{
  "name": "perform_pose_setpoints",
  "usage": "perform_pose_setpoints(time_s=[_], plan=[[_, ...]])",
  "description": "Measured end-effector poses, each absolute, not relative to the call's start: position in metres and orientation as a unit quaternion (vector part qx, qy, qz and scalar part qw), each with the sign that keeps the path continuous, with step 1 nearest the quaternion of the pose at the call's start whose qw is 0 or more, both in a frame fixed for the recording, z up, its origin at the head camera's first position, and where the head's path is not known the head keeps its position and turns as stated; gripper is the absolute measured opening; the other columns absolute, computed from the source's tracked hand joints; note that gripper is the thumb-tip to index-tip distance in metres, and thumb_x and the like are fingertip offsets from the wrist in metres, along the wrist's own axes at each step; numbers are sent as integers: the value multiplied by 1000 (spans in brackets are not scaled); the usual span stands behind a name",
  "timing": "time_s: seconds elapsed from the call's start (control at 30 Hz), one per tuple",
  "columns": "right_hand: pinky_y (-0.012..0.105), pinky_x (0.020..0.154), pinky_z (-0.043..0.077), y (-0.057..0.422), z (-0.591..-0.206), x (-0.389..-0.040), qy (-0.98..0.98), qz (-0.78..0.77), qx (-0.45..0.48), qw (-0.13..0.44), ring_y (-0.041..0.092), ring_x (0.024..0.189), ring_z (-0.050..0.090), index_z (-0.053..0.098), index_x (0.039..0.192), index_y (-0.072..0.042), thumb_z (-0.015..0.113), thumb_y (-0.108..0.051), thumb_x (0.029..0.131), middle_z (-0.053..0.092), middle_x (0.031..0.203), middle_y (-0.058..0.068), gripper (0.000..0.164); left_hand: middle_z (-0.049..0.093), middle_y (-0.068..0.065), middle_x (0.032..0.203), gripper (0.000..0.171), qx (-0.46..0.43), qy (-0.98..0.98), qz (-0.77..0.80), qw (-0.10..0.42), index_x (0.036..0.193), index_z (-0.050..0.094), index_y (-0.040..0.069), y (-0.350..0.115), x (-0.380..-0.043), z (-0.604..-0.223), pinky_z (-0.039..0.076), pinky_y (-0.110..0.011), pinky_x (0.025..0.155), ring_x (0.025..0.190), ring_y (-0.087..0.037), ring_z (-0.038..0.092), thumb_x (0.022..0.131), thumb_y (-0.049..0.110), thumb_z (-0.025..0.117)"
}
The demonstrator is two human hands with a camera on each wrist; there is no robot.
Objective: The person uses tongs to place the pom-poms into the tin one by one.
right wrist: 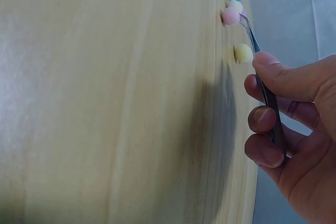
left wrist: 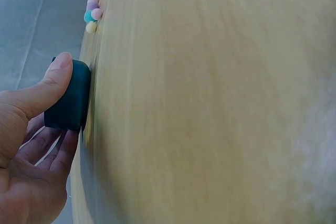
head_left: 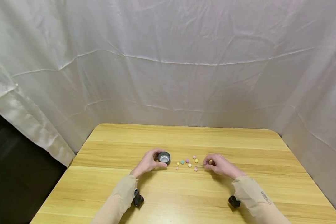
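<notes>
My left hand holds a small round dark bowl with a silvery inside, thumb on the near side and fingers round the far side. In the left wrist view the bowl's dark green outer wall stands at the table surface. My right hand pinches metal tweezers with bent tips. Those tips are at a pink pom-pom; whether they grip it I cannot tell. Between the hands lie a teal pom-pom, a purple pom-pom and several pink, yellow and cream ones.
The wooden table has rounded far corners. A pale curtain hangs behind it and along the sides. Something black stands at the left, beyond the table edge. Each wrist carries a small black camera.
</notes>
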State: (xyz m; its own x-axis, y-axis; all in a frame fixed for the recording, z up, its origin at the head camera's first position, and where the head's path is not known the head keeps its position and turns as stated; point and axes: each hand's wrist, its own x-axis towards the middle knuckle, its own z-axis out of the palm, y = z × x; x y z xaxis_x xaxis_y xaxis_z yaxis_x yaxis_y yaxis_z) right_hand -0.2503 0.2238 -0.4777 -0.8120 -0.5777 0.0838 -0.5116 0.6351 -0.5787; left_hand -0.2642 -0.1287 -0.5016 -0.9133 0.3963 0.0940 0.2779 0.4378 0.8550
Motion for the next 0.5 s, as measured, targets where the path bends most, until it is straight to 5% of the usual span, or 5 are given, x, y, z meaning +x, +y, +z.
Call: perform_pose_setpoints(time_s=[0.5], plan=[[17, 61, 44, 223, -474, -249, 904, -303, -292, 72, -2, 70, 47, 70, 93, -2, 71, -11, 93, 68, 87, -1, 9, 66, -22, 127, 61, 191, 848, 491, 62, 132, 60, -2, -128, -263, -501, 56, -48, 99, 114, -36, 66, 78, 12, 87]])
